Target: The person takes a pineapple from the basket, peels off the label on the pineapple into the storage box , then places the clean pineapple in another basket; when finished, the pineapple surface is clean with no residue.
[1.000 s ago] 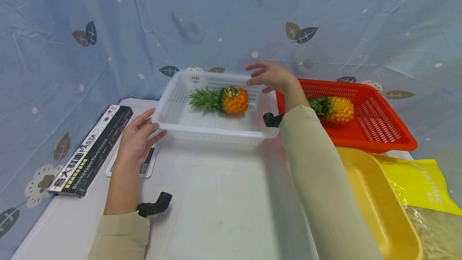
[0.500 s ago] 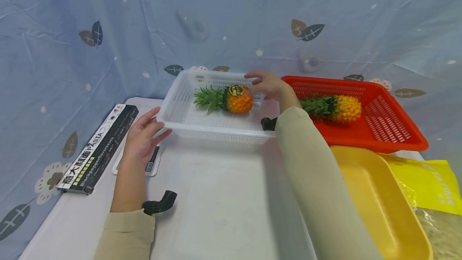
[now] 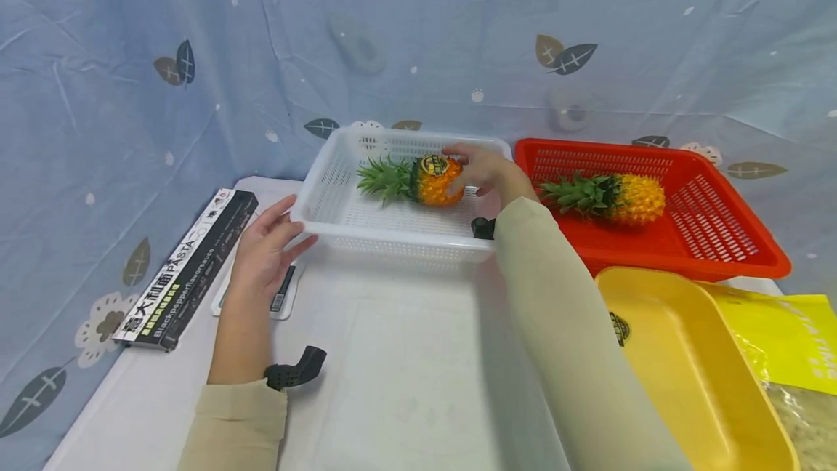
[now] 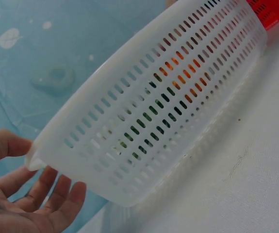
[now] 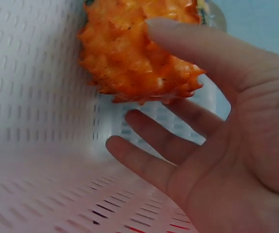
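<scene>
A white perforated basket holds a pineapple lying on its side, green leaves to the left and a round black-and-gold label on top. At the basket's front left corner, my left hand holds the rim, with the thumb at the lip and fingers below it in the left wrist view. My right hand reaches into the basket around the pineapple's leafless end. In the right wrist view its thumb lies over the orange skin, while the lower fingers are spread apart from it; the index finger is mostly hidden.
To the right, a red basket holds a second, yellow pineapple. In front of it lie a yellow tray and a yellow-topped bag. A black-and-white pasta box and a white package are at left.
My right hand has come down and left, from above the white basket's right side to the pineapple's end. My left hand stays at the corner. The view has shifted slightly.
</scene>
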Action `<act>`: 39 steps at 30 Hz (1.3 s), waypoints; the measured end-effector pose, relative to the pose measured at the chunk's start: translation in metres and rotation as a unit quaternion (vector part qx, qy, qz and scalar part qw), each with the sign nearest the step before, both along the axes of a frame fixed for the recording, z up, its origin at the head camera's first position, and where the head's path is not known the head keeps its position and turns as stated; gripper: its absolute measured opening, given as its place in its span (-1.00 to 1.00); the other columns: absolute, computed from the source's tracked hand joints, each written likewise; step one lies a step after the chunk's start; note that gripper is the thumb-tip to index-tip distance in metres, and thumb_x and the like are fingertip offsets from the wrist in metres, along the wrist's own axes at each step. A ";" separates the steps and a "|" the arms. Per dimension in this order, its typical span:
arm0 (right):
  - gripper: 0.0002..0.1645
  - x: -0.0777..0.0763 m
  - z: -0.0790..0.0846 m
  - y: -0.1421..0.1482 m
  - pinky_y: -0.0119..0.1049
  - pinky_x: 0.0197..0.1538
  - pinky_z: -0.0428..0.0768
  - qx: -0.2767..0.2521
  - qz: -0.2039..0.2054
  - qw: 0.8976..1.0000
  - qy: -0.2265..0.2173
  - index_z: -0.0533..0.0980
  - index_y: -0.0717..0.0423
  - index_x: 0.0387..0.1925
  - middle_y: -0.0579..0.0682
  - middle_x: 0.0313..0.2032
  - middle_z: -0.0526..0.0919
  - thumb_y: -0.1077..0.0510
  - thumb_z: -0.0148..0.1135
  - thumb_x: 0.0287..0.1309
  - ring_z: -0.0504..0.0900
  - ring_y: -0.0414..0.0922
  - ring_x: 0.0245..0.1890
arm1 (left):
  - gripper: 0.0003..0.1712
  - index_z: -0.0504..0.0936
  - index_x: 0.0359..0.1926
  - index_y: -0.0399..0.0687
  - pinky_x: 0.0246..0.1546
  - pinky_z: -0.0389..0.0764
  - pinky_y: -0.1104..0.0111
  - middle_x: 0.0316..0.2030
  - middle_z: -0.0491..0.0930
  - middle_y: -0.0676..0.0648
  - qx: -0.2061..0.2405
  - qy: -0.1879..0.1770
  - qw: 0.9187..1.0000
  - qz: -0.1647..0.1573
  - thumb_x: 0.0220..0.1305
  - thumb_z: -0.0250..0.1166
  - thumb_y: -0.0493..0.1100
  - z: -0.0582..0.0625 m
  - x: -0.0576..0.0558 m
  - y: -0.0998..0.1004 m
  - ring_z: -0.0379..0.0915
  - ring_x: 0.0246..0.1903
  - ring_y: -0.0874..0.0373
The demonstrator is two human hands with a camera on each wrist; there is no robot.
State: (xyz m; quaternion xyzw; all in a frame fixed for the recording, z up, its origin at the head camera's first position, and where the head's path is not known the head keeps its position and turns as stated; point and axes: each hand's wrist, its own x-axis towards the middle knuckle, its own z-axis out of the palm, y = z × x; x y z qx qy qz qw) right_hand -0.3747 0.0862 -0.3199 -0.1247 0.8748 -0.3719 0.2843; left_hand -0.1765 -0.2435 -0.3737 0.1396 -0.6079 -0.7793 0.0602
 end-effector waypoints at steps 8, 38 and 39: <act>0.18 0.003 -0.001 -0.001 0.12 0.44 0.46 -0.029 -0.002 0.999 -0.021 0.02 -0.25 0.65 0.12 0.59 0.05 0.38 0.38 0.15 0.23 0.13 0.47 | -0.31 0.36 0.53 0.07 0.04 0.72 0.37 0.27 0.47 0.03 -0.002 0.005 1.000 -0.004 0.44 0.19 -0.36 0.002 -0.002 0.002 0.44 0.24 0.12; 0.13 -0.001 -0.008 -0.008 -0.01 0.31 0.62 -0.049 -0.027 0.998 -0.043 0.11 -0.18 0.60 0.12 0.52 0.18 0.41 0.44 0.13 0.36 0.09 0.37 | -0.30 0.37 0.52 0.04 0.01 0.74 0.37 0.15 0.51 0.08 0.008 0.008 1.000 0.001 0.42 0.19 -0.40 0.000 0.000 -0.002 0.47 0.18 0.15; 0.12 -0.001 -0.008 -0.008 -0.02 0.30 0.62 -0.048 -0.029 0.997 -0.043 0.12 -0.18 0.59 0.11 0.51 0.19 0.40 0.44 0.13 0.37 0.09 0.37 | -0.30 0.38 0.52 0.04 0.01 0.74 0.37 0.15 0.51 0.08 0.009 0.007 1.000 0.001 0.42 0.20 -0.40 0.000 0.000 -0.002 0.46 0.18 0.15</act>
